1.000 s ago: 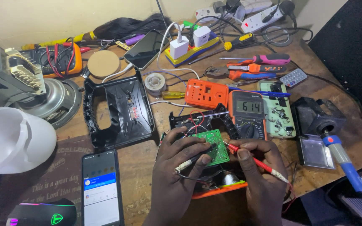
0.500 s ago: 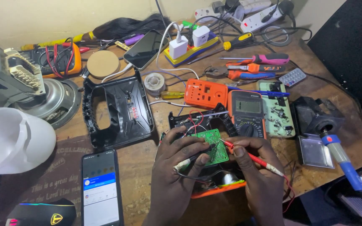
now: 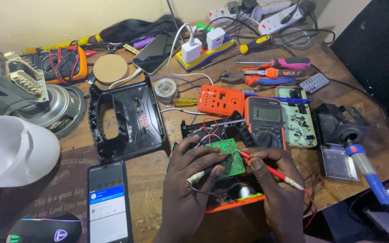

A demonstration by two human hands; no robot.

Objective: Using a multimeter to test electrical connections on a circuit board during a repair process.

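The left hand [image 3: 185, 180] has its grip closed around a probe with a pale tip [image 3: 196, 176], pressing it toward a small green circuit board [image 3: 228, 156] that sits low in the middle of the counter [image 3: 154, 177], over an opened black and orange housing [image 3: 232, 202]. The right hand [image 3: 278, 180] pinches a red probe [image 3: 271, 170] between thumb and fingers, its point touching the board's right edge. Just behind the board stands an orange-cased multimeter [image 3: 265, 122] with a grey screen, and left of that an orange perforated cover [image 3: 221, 100]. A black plastic shell [image 3: 127, 118] lies further left, with a phone [image 3: 108, 202] showing a blue and white screen near the front edge. A blue-handled soldering iron [image 3: 368, 171] rests in its black stand on the right. The counter is worn brown wood, crowded with screwdrivers, pliers and cables, and white power strips [image 3: 266, 11] lie along the pale yellow wall [image 3: 46, 20] at the back.
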